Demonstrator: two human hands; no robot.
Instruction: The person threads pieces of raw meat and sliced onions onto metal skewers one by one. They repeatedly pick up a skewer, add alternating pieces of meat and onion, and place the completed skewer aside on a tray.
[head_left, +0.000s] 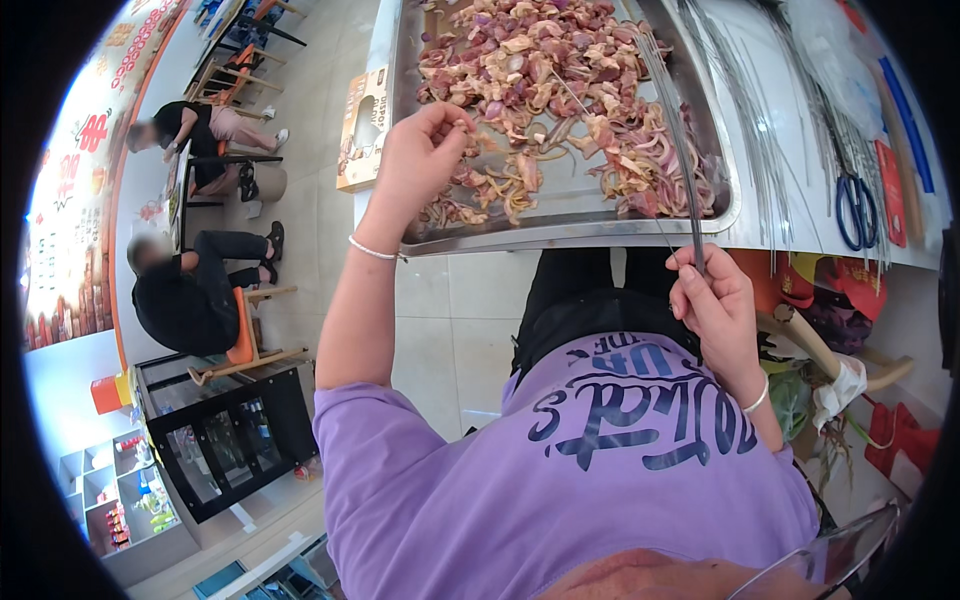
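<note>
Over the left side of a metal tray (525, 241), my left hand (431, 146) has its thumb and fingertips pinched together just above the meat. Whether a piece is between them I cannot tell. My right hand (716, 292) is closed around a bundle of thin metal skewers (681, 142) at the tray's near right edge; they reach forward over the tray. From the same hand a single skewer (571, 90) slants left, its tip bare and meat pieces (601, 133) along it. Raw cut meat (525, 52) heaps at the tray's far side, with sliced onion (675, 176) nearer.
A disposable-glove box (365, 131) stands left of the tray. On the white table (806, 217) to the right lie loose skewers (750, 112), blue-handled scissors (856, 211), a red item (890, 191) and a plastic bag (836, 64). Two people sit at the left beside tables.
</note>
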